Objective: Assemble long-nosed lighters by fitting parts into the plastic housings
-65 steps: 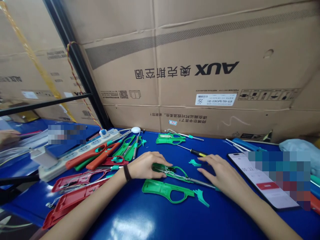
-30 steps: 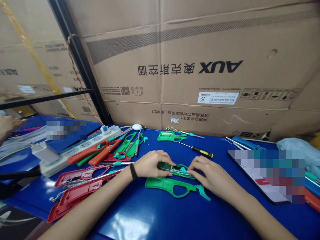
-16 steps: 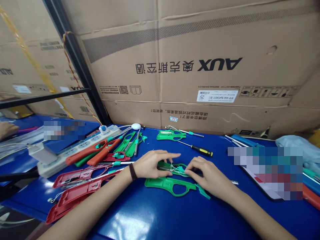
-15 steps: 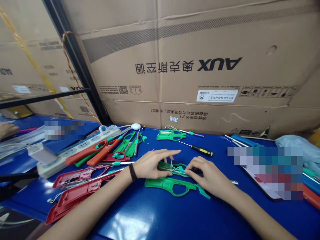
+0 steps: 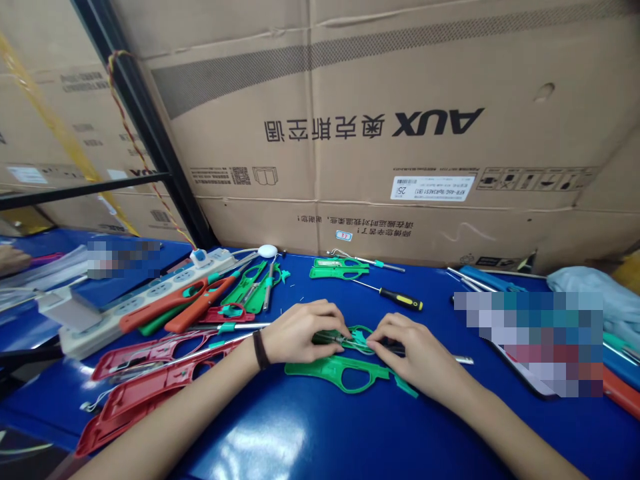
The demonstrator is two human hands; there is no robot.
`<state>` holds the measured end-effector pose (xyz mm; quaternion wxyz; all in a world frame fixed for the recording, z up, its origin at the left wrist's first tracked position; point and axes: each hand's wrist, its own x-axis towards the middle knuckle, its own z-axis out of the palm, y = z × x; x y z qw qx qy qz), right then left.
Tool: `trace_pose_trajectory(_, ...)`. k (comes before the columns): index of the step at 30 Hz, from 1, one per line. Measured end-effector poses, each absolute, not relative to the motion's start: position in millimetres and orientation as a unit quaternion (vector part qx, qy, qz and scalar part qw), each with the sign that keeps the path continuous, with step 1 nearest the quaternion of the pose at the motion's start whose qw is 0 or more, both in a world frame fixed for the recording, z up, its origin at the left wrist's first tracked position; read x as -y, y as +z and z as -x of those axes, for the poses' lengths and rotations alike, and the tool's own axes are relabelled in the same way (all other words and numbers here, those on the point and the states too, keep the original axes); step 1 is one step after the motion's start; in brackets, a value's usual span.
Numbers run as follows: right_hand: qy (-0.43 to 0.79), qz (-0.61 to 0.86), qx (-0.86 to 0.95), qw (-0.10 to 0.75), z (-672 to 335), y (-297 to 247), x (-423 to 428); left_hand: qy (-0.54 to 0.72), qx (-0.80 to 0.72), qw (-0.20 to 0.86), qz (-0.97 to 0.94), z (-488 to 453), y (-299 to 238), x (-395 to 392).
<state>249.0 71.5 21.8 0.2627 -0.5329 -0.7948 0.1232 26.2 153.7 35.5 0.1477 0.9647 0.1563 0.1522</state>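
Note:
Before me is an opened green stick lighter casing (image 5: 371,348) with thin wires and a teal piece (image 5: 359,339) inside. My left hand (image 5: 300,333), wearing a dark wristband, is closed on its left part with thumb and fingers. With thumb and forefinger pinched, my right hand (image 5: 410,343) holds its right end; the fingertips hide the exact spot. A metal tube (image 5: 464,360) sticks out to the right beyond that hand. Just nearer to me lies an empty green casing half (image 5: 317,369), with a small green strip (image 5: 406,387) at its right end.
Red casing halves (image 5: 145,393) and orange lighters (image 5: 200,310) lie at left beside a white power strip (image 5: 155,290). Farther back are a screwdriver (image 5: 401,299) and another green casing (image 5: 340,270). A cardboard box (image 5: 350,80) walls off the back. Another person's hand (image 5: 13,257) shows far left.
The fingers of my left hand, stretched out before, have curled down onto the casing and wires. My right hand keeps its pinch in nearly the same place. The view has shifted slightly.

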Motion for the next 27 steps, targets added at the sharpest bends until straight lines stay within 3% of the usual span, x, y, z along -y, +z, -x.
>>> trace_pose_trajectory(27,-0.059,0.470,0.862,0.178,-236.8,22.8,-67.2,0.163,-0.120,0.177,-0.963,-27.4,31.9,-153.5)
